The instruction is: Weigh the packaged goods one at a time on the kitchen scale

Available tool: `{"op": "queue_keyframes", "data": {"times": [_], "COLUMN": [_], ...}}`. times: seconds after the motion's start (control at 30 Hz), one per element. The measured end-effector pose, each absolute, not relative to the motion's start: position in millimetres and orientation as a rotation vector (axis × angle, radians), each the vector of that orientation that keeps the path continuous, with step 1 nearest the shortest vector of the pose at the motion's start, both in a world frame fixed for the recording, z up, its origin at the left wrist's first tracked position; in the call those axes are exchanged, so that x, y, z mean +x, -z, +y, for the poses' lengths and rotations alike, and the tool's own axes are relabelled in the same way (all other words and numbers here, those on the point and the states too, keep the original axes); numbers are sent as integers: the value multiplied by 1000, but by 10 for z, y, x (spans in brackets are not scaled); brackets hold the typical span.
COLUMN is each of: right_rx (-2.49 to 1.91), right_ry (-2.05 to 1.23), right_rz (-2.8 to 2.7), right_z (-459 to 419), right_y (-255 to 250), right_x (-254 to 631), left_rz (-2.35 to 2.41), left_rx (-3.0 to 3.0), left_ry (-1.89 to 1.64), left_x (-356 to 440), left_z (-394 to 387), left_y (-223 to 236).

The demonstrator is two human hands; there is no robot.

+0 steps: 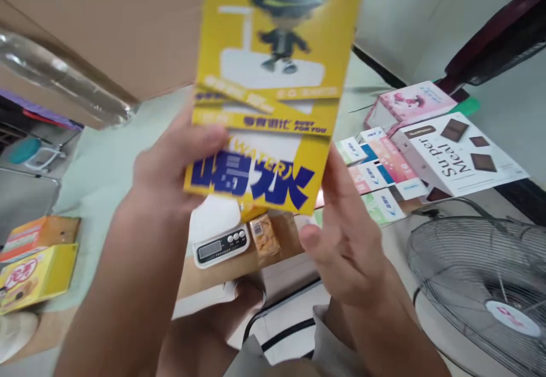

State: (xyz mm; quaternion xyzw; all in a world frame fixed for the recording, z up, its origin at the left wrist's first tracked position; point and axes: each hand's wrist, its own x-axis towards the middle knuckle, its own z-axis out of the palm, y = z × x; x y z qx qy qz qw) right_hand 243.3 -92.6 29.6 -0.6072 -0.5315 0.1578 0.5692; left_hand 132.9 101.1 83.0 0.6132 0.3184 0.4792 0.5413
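A yellow cardboard box [273,81] with dark blue lettering and a cartoon figure in a black hat is held up close in front of me. My left hand [170,161] grips its lower left edge, thumb lying on the front face and fingers hidden behind. At the lower right edge, my right hand [350,235] holds the box from the side, its fingertips partly out of sight behind it and the thumb below the bottom corner. Beneath the box are a white kitchen scale [222,246] and a clear-wrapped packet of orange-brown snack [265,237] on the table.
Several small cartons [375,178] stand at the right beside a white "Super Meal" box [456,155] and a pink box [412,104]. A fan [482,274] is at lower right. Orange [42,235] and yellow boxes [38,277] sit left; a large brown carton [128,24] rises behind.
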Motion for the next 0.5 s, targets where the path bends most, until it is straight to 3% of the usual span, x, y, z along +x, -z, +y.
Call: {"op": "queue_keyframes", "data": {"times": [0.13, 0.27, 0.37, 0.5], "right_rx": [-1420, -1387, -1523, -1517], "right_ry": [-116, 118, 108, 191], "right_rz": [-869, -535, -570, -629], "right_z": [-984, -976, -966, -965], "right_y": [-286, -179, -110, -34], "right_x": [2829, 3052, 3136, 3227], "left_rz": [842, 709, 892, 900], "left_rx": [1306, 1061, 884, 1078], "left_ry": [-780, -196, -128, -41], "left_x": [2376, 3246, 3594, 3747], "left_z": [1464, 1812, 2004, 2175], "left_y": [-1124, -1012, -754, -425]}}
